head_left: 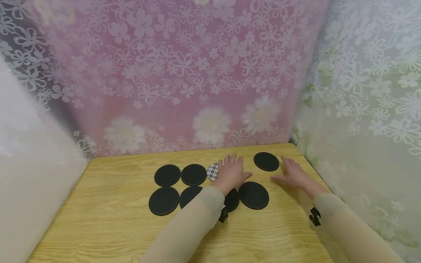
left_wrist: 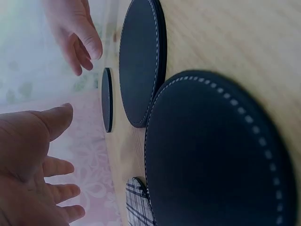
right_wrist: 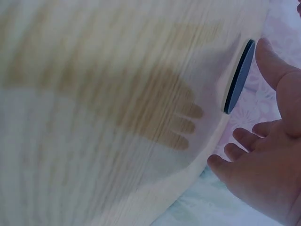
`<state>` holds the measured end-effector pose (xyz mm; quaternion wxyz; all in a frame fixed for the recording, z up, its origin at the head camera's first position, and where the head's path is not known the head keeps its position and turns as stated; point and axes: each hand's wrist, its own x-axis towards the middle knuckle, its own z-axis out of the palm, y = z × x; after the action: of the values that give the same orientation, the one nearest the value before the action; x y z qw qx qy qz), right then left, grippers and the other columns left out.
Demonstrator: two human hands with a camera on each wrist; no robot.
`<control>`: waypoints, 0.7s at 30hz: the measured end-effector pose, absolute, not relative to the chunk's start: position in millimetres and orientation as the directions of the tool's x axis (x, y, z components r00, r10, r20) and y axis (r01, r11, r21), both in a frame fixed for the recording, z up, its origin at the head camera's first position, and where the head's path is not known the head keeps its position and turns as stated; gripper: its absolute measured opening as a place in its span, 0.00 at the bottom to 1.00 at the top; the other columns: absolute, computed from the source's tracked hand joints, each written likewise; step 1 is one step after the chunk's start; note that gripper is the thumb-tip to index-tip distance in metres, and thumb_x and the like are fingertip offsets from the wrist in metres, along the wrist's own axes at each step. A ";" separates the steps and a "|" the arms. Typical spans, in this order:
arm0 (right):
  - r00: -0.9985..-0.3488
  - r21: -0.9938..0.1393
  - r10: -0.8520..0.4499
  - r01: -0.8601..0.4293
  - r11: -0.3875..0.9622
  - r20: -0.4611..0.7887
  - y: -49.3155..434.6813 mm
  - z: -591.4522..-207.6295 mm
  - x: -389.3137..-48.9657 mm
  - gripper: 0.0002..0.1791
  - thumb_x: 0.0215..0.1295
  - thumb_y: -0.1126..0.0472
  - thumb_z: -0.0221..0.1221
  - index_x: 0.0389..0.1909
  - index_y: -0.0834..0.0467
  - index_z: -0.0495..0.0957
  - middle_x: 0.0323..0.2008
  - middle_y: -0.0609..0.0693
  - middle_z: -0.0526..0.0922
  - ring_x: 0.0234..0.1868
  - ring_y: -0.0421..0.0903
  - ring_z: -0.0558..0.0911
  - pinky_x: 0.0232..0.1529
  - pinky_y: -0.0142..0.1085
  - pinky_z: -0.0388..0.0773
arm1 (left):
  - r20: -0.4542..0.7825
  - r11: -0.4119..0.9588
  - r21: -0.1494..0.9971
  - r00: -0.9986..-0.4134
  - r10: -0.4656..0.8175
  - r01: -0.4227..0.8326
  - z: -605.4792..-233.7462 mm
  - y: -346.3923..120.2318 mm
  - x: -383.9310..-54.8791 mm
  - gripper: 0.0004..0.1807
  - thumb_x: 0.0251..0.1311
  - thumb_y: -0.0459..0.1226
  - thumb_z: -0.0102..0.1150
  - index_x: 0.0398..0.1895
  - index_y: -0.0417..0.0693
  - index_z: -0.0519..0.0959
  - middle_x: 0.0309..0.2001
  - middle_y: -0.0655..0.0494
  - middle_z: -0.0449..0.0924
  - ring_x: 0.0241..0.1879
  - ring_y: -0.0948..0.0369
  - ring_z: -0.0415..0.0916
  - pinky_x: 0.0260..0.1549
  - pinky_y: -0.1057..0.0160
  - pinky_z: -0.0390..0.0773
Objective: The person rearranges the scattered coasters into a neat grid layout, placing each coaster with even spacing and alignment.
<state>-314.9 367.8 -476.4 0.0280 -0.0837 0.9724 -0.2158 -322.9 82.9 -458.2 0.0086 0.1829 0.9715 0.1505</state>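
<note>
Several round black coasters with pale stitched rims lie on a wooden table in two rows. In the head view my left hand (head_left: 231,174), fingers spread, is over a plaid-faced coaster (head_left: 213,171) and hides part of it. The left wrist view shows that hand (left_wrist: 28,160) raised off the table, holding nothing, with a black coaster (left_wrist: 211,155) close by. My right hand (head_left: 292,176) hovers just right of the far black coaster (head_left: 266,161), apart from it, fingers extended. Another black coaster (head_left: 254,195) sits in the near row. The left forearm covers parts of others.
Black coasters (head_left: 167,175) make up the left end of the rows. Flower-patterned sheeting (head_left: 197,73) stands behind the table (head_left: 108,204), and more sheeting (head_left: 368,109) rises along its right side. A pale panel (head_left: 36,153) borders the left edge.
</note>
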 end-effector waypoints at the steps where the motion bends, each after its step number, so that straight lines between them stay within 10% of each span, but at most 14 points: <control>1: -0.985 -0.427 -0.172 -0.145 0.893 -0.024 368.4 -476.5 -317.0 0.64 0.73 0.43 0.73 0.84 0.79 0.44 0.76 0.88 0.51 0.75 0.88 0.55 0.71 0.78 0.59 | 0.039 0.890 0.297 -0.935 0.352 0.348 -457.9 83.2 -324.5 0.40 0.79 0.64 0.58 0.85 0.56 0.68 0.87 0.49 0.57 0.86 0.45 0.50 0.80 0.33 0.53; 21: -0.979 -0.391 -0.149 -0.084 0.917 -0.140 377.2 -467.2 -353.3 0.64 0.70 0.40 0.75 0.81 0.81 0.51 0.75 0.87 0.54 0.75 0.85 0.59 0.71 0.75 0.63 | -0.056 0.908 0.315 -0.949 0.309 0.277 -479.2 97.5 -372.6 0.43 0.75 0.67 0.61 0.85 0.57 0.69 0.88 0.47 0.53 0.88 0.43 0.43 0.80 0.27 0.44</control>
<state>-353.3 377.2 -467.2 0.0837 -0.0596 0.9754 -0.1952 -372.6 97.5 -479.2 0.0523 0.1503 0.9753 0.1532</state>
